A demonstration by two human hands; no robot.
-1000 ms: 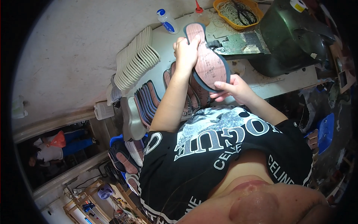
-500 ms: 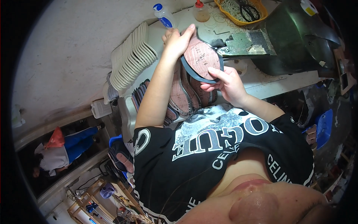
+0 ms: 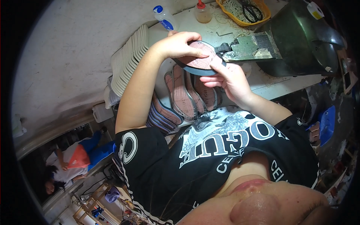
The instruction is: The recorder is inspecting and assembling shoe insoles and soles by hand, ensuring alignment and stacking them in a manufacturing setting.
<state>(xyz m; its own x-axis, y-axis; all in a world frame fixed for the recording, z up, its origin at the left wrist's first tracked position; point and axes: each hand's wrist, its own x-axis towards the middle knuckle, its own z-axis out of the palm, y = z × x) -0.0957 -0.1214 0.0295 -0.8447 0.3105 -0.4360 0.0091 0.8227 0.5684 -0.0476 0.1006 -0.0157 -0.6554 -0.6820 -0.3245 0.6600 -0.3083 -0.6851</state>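
Observation:
A pinkish shoe insole with a dark blue-grey rim (image 3: 201,64) is held up over the white table, close to the end of a green machine's arm (image 3: 249,47). My left hand (image 3: 182,45) grips its far left part, the thumb lying across the pink face. At the near right edge my right hand (image 3: 234,80) pinches the rim between thumb and fingers. Part of the insole is hidden under my left hand. Whether its edge touches the machine I cannot tell. Below my hands lie several similar pink insoles (image 3: 182,95) with dark edges.
A stack of pale soles (image 3: 129,58) stands at the left, with a row of dark-edged insoles (image 3: 161,114) nearer me. Farther back are a blue-capped bottle (image 3: 164,18), a red-topped bottle (image 3: 202,14) and a yellow basket (image 3: 258,19) with scissors. A person (image 3: 75,159) is at lower left.
My left hand has shifted nearer and its thumb now lies over the insole. The insole has turned and tilted flatter. At lower left, the other person has moved.

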